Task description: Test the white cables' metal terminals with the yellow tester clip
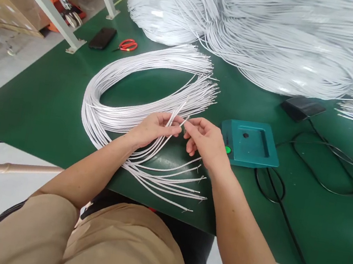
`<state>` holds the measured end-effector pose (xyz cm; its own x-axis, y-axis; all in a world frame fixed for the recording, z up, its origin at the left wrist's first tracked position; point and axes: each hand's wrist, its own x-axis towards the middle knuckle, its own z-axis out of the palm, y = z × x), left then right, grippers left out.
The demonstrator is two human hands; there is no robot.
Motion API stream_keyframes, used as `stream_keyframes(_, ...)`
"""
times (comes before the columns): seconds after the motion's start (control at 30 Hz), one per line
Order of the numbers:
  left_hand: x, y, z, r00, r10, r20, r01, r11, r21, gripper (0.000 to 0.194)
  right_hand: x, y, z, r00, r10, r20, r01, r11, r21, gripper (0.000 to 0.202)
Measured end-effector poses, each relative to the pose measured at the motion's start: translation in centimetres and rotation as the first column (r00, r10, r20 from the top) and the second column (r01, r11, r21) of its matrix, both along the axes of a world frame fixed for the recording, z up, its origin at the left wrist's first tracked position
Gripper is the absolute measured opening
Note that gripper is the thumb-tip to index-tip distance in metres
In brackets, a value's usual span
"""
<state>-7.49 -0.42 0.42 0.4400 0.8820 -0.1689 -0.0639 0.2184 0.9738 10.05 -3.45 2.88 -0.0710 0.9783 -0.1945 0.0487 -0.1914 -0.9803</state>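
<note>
Between thumb and fingers, my left hand [157, 129] grips a few white cables [157, 146] near their ends. Close beside it, my right hand [206, 141] has thumb and forefinger pinched at the tip of one of these cables. A long looped bundle of white cables [94, 88] curves round on the left, its cut ends fanned out beyond my hands. Nearer my body, several separate cable ends [175, 184] with bare strands spread over the green table [49, 107]. Just right of my right hand stands a teal device [250, 143] with a green button and a recessed top.
Large heaps of white cable [295, 39] fill the far side. A black phone [102, 38] and red-handled scissors [127, 45] lie at the back left, near a white metal post [45, 4]. A black box [302, 108] and black cords [325, 186] occupy the right.
</note>
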Motion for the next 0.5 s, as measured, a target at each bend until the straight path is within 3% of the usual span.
stream_keyframes(0.17,0.32,-0.44,-0.54,0.999,-0.018,-0.035,0.020,0.997,0.078,0.033,-0.35,0.02,-0.17,0.994,-0.058,-0.098,0.057,0.998,-0.012,0.026)
stream_keyframes(0.5,0.44,-0.53,0.15,0.998,0.022,-0.057,-0.014,0.989,0.144,0.033,-0.12,-0.01,0.24,0.953,-0.076,-0.293,0.043,0.992,-0.118,0.022)
